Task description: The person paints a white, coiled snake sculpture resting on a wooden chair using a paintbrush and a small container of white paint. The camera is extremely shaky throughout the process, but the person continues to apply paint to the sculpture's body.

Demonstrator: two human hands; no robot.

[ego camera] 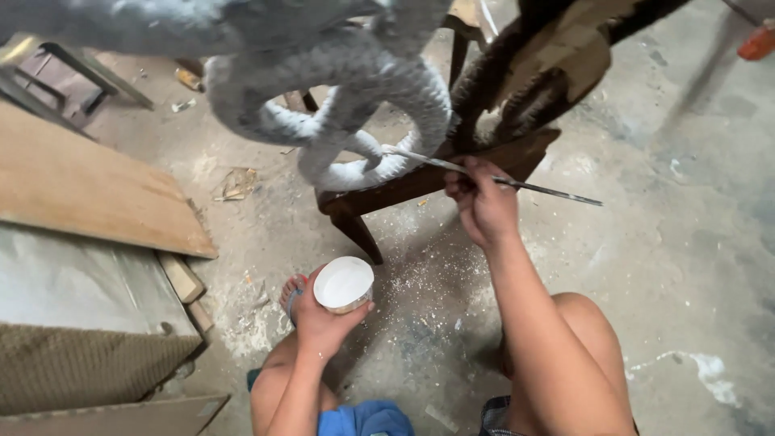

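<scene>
My left hand (321, 321) holds a small round cup of white paint (344, 283) low in the middle of the view. My right hand (482, 202) grips a long thin brush (533, 186) by its middle, its tip touching a curled, rope-textured part (347, 113) painted pale grey-white. That curl belongs to a carved piece fixed on a dark wooden base (428, 179). The right part of the carving (525, 73) is still dark brown. My bare knees and blue shorts show at the bottom.
A wooden board (89, 190) lies at the left over a grey slab (73, 282) and a woven mat (81, 367). White dust and splashes mark the concrete floor (670, 210). Metal stool legs (89, 77) stand at the upper left.
</scene>
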